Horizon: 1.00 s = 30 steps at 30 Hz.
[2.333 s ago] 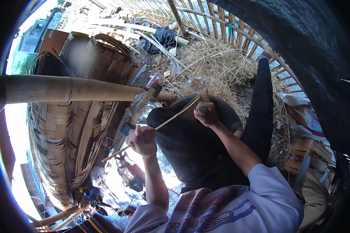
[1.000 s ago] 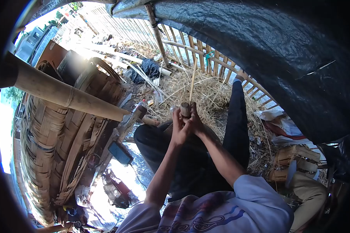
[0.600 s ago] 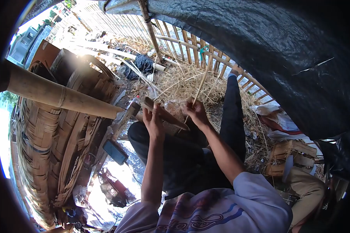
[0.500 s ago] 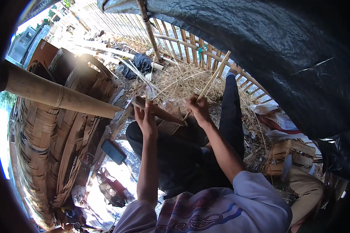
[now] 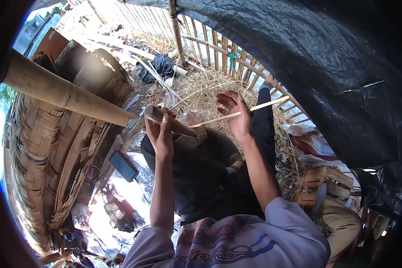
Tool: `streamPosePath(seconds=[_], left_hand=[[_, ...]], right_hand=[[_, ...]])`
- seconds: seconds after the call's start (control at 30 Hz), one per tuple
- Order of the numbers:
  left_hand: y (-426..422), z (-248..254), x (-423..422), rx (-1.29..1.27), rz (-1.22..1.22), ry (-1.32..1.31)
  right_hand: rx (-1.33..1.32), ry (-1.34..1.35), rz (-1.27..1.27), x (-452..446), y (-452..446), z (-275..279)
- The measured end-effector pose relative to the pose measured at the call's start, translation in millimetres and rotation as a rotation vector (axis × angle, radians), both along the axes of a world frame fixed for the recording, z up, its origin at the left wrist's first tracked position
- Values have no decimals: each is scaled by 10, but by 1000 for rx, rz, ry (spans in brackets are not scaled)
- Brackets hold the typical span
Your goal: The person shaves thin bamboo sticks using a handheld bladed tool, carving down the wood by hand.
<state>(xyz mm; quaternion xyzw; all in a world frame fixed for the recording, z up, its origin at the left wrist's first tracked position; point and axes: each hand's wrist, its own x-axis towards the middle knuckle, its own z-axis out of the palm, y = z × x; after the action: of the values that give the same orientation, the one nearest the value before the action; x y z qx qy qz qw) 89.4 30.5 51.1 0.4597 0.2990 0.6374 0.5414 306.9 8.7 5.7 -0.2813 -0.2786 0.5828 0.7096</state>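
My left hand (image 5: 159, 136) is closed around a thick, tapering wooden handle (image 5: 178, 127), its blunt end pointing up and left. Whether a blade joins its narrow end I cannot tell. A thin, pale bamboo stick (image 5: 268, 103) runs from beside that narrow end up to the right. It crosses my right hand (image 5: 237, 117), caught loosely near the base of the thumb while the other fingers are spread. Beneath the hands are my dark-trousered legs (image 5: 201, 178), with a brown block-like piece partly hidden near the knee.
A bamboo pole (image 5: 67, 96) juts in from the left over large woven bamboo baskets (image 5: 44, 152). A phone (image 5: 123, 165) lies left of my leg. Straw (image 5: 210, 91) covers the ground ahead, before a slatted bamboo fence (image 5: 219, 49). Dark tarp (image 5: 317, 67) hangs at right.
The bamboo stick has swung from steeply upright to a flatter slant towards the right. My right hand has loosened, its fingers spreading. The wooden handle has shifted slightly left.
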Motion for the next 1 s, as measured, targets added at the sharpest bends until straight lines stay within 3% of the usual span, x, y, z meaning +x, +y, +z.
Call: streamPosePath(seconds=[0.17,0.23,0.27,0.37,0.43,0.53,0.7,0.77,0.83,0.87,1.0], left_hand=[[-75,89,-76,27,65,-113],[-99,102,-68,18,94,-116],[-99,86,-64,36,106,-102],[-90,8,-75,80,98,-75],[-84,24,-90,106,75,-61],[-106,82,-133,113,46,-117],[-128,117,-312,72,29,-215],[-146,167,-330,76,103,-268],[-131,213,-290,99,124,-245],[-120,222,-273,138,158,-198],[-99,208,-296,250,193,-54]], right_hand=[[-58,-275,-120,97,-32,-5],[-101,-594,-134,95,-48,106],[-54,-451,-161,38,-27,113],[-100,-390,-136,12,-69,19],[-79,-372,-236,-48,-60,81],[-15,-125,-416,-32,-49,164],[15,-61,-602,131,-13,416],[139,-353,-509,83,-9,414],[97,-443,-331,-92,-72,437],[204,-523,-268,-158,-74,374],[252,-708,-153,-438,-252,498]])
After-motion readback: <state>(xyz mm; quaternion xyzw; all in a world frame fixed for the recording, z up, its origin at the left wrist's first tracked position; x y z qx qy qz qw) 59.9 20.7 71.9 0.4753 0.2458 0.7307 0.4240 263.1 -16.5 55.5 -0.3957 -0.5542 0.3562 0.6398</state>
